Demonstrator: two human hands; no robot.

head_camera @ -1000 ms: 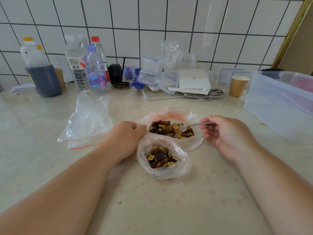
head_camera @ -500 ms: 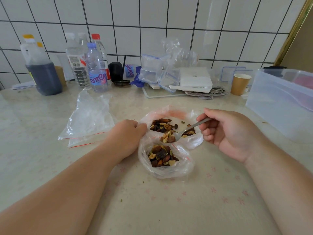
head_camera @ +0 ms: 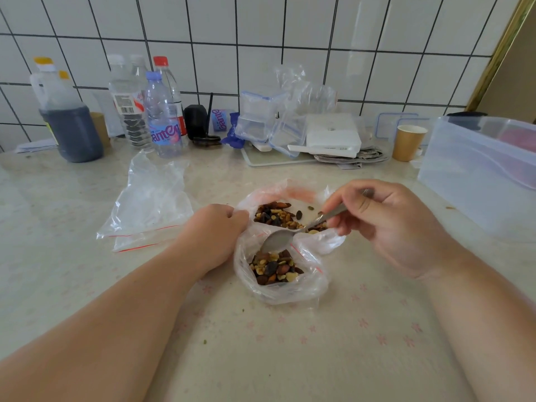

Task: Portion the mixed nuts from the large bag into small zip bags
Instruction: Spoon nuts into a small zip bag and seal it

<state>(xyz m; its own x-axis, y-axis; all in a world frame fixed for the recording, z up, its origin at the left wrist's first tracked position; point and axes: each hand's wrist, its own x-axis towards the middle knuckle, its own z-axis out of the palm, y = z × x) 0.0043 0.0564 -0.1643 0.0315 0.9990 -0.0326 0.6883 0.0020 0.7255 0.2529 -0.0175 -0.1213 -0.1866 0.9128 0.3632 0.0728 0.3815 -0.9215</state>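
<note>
At frame centre the right hand (head_camera: 385, 224) pinches the spoon (head_camera: 293, 235) handle between thumb and curled fingers, its bowl tipped over the small bag (head_camera: 278, 268), which sits half full just below the big bag (head_camera: 285, 211). The left hand (head_camera: 213, 230), fingers curled, grips the small bag's rim; if that grip slackens the limp mouth could fold shut and nuts (head_camera: 274, 266) would scatter onto the table (head_camera: 290, 358)
</note>
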